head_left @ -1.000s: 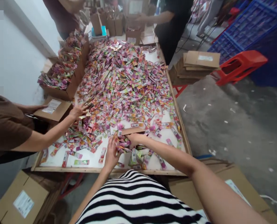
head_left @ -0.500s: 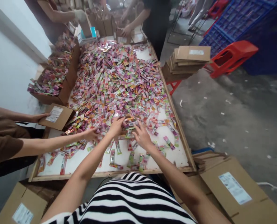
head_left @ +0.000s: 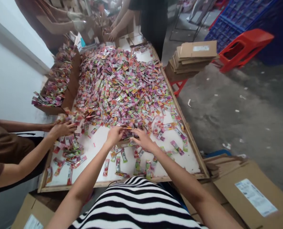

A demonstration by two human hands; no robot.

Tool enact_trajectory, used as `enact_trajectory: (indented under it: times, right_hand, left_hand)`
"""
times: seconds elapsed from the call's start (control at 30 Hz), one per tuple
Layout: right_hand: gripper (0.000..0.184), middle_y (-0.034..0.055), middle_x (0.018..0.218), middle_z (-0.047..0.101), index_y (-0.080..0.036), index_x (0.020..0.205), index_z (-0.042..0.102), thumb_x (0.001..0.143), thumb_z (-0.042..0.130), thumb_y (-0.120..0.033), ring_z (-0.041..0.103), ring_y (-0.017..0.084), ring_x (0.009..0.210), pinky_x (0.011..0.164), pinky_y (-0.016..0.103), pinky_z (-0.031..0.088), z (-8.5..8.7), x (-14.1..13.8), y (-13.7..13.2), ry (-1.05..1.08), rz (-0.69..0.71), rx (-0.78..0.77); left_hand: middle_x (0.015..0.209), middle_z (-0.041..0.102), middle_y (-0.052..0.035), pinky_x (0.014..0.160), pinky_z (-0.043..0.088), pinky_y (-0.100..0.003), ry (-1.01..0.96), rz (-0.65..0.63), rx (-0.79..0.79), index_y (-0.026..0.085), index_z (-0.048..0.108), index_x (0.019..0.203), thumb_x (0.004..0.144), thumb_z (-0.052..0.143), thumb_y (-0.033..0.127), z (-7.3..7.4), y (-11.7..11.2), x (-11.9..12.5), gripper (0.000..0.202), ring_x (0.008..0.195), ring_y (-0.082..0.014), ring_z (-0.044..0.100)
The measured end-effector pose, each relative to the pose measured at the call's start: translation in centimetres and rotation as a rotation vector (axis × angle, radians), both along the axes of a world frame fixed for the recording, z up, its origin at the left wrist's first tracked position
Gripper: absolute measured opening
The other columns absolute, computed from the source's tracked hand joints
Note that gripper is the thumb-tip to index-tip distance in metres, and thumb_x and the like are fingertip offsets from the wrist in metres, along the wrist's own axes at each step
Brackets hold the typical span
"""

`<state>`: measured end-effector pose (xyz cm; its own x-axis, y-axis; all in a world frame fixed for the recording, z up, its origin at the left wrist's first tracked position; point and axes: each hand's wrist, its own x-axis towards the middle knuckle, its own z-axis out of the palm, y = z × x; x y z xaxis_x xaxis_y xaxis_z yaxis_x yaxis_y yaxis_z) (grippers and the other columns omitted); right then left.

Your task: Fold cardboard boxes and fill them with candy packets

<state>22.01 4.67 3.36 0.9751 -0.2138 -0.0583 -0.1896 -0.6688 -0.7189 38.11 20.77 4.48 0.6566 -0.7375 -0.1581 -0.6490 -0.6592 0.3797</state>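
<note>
A small open cardboard box (head_left: 125,143) sits on the table in front of me, with stick packets (head_left: 127,134) lying in it. My left hand (head_left: 114,136) is at the box's left side, its fingers curled around the end of an orange packet (head_left: 127,128). Over the right side is my right hand (head_left: 143,140), its fingers stretched toward the packets and its thumb apart. The right fingertips touch or nearly touch the orange packet. Beyond both hands spreads a large pile of colourful stick packets (head_left: 122,82).
At left, a co-worker's hands (head_left: 61,128) handle packets beside a long packet-filled carton (head_left: 70,92). Two people work at the far end. A wooden rim (head_left: 179,111) edges the table. Flattened cartons (head_left: 191,57), a red stool (head_left: 246,47) and a labelled box (head_left: 253,190) stand right.
My hands stay at the small box, while the left fingers have curled more. The co-worker at left has tipped the labelled box, and packets now lie around that person's hands. The view has shifted slightly.
</note>
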Motion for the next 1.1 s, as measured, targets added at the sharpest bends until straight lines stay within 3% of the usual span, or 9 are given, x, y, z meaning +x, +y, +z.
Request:
enact_trajectory:
  times: [0.1, 0.17, 0.3, 0.43, 0.63, 0.73, 0.93, 1.0, 1.1]
  right_hand:
    - [0.044, 0.014, 0.105, 0.074, -0.017, 0.104, 0.072, 0.093, 0.056, -0.056, 0.067, 0.028, 0.105, 0.095, 0.039, 0.05, -2.5, -3.6, 2.4, -0.004, -0.489, 0.097]
    - [0.044, 0.0104, 0.087, 0.074, -0.018, 0.092, 0.071, 0.088, 0.06, -0.06, 0.07, 0.027, 0.088, 0.08, 0.034, 0.052, -3.9, -4.3, 4.9, 0.168, -0.585, 0.274]
    - [0.032, 0.0064, 0.073, 0.072, -0.017, 0.084, 0.07, 0.089, 0.057, -0.046, 0.07, 0.023, 0.077, 0.068, 0.027, 0.047, -3.7, -2.7, 7.7, 0.325, -0.463, 0.407]
    - [0.027, 0.0096, 0.09, 0.075, -0.018, 0.093, 0.072, 0.092, 0.05, -0.032, 0.069, 0.025, 0.091, 0.084, 0.032, 0.048, 0.2, -2.1, 4.8, 0.139, -0.317, 0.145]
    - [0.055, 0.0239, 0.155, 0.048, -0.006, 0.145, 0.053, 0.093, 0.054, -0.025, 0.04, 0.034, 0.146, 0.121, 0.05, 0.024, 1.4, 0.2, 1.6, 0.095, -0.11, -0.327]
    - [0.051, 0.0229, 0.14, 0.062, -0.007, 0.145, 0.052, 0.102, 0.044, -0.034, 0.055, 0.029, 0.135, 0.114, 0.042, 0.035, -0.2, 1.6, 3.6, 0.274, 0.144, -0.283]
    - [0.031, 0.0146, 0.116, 0.075, -0.017, 0.112, 0.074, 0.099, 0.049, -0.03, 0.069, 0.024, 0.109, 0.094, 0.03, 0.048, -0.2, 1.8, 4.1, 0.337, 0.148, -0.096]
    - [0.032, 0.0109, 0.119, 0.074, -0.02, 0.11, 0.074, 0.1, 0.045, -0.03, 0.067, 0.022, 0.112, 0.098, 0.029, 0.047, -0.9, -0.3, 2.7, 0.156, 0.066, -0.004]
    - [0.042, 0.016, 0.133, 0.064, -0.017, 0.129, 0.064, 0.1, 0.04, -0.037, 0.056, 0.026, 0.128, 0.111, 0.038, 0.041, -4.5, -6.6, 0.8, -0.098, -0.452, 0.029]
  left_hand:
    - [0.129, 0.067, -0.0199, 0.104, 0.046, -0.045, -0.081, 0.224, -0.212, 0.013, 0.066, 0.127, 0.089, 0.067, 0.037, -1.2, 0.4, 1.1, 0.045, 0.122, -0.0344, 0.06]
    - [0.127, 0.068, -0.0185, 0.104, 0.047, -0.047, 0.015, 0.192, -0.219, 0.014, 0.068, 0.123, 0.087, 0.068, 0.031, -2.3, 0.4, 1.1, 0.04, 0.119, -0.033, 0.062]
    - [0.123, 0.073, -0.0111, 0.117, 0.035, -0.051, 0.032, -0.006, -0.312, 0.021, 0.073, 0.113, 0.092, 0.053, 0.018, -3.0, 0.9, -0.4, 0.03, 0.125, -0.0264, 0.061]
    - [0.121, 0.075, -0.0112, 0.114, 0.04, -0.046, 0.117, -0.271, -0.118, 0.024, 0.077, 0.109, 0.093, 0.054, 0.023, -2.1, 1.6, -2.1, 0.028, 0.126, -0.0262, 0.062]
    - [0.084, 0.078, -0.0144, 0.082, 0.053, -0.033, 0.146, -0.171, 0.181, 0.017, 0.078, 0.077, 0.086, 0.055, 0.021, -1.6, 0.6, -2.3, 0.025, 0.084, -0.0268, 0.073]
    - [0.089, 0.078, -0.0127, 0.082, 0.052, -0.033, 0.101, -0.111, 0.16, 0.018, 0.079, 0.086, 0.088, 0.052, 0.02, -0.5, 0.9, -2.7, 0.027, 0.086, -0.026, 0.072]
    - [0.122, 0.075, -0.0097, 0.104, 0.047, -0.035, 0.157, -0.171, -0.009, 0.021, 0.075, 0.115, 0.104, 0.036, 0.035, -0.5, 0.4, -4.3, 0.043, 0.119, -0.0242, 0.065]
    - [0.118, 0.077, -0.0094, 0.103, 0.048, -0.037, 0.229, -0.222, 0.035, 0.021, 0.078, 0.106, 0.104, 0.037, 0.039, -0.9, 0.1, -4.2, 0.045, 0.117, -0.0259, 0.066]
    - [0.12, 0.076, -0.0113, 0.104, 0.048, -0.04, 0.229, -0.232, -0.033, 0.02, 0.076, 0.113, 0.101, 0.044, 0.039, -1.2, 0.7, -4.0, 0.039, 0.115, -0.0275, 0.067]
